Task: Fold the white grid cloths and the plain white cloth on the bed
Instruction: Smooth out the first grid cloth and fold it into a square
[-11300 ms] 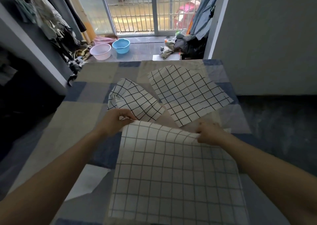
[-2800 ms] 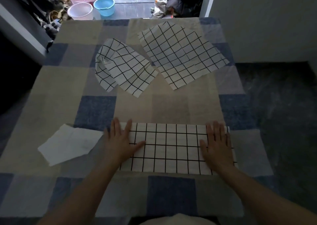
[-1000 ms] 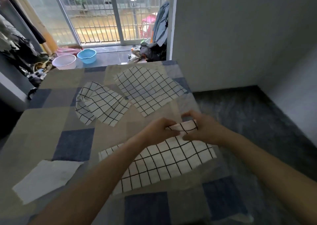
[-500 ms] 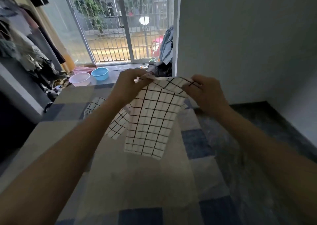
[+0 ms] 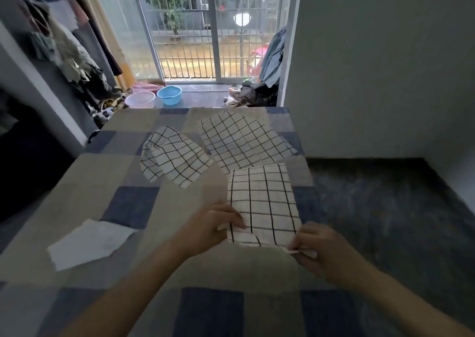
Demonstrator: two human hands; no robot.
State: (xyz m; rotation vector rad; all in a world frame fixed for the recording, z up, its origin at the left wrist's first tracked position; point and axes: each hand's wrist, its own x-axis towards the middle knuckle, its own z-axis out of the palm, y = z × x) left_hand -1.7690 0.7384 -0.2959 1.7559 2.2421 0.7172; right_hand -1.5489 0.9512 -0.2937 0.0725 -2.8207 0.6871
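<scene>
Folded grid cloth (image 5: pixel 262 203) now laid flat, rectangular; both hands pinch near corners.

**One head-worn view, forward and down across the bed**

The single camera sits on my head and looks forward and downward with a wide angle. My forearms enter from the bottom edge, close to the lens; my left hand (image 5: pixel 214 225) and right hand (image 5: pixel 325 250) lie in the lower middle. The bed (image 5: pixel 77 198) fills the lower half and recedes to its far edge. Beyond it, well away, stand the barred glass door (image 5: pixel 213 28) and, on the right, a plain wall (image 5: pixel 380 61).
</scene>
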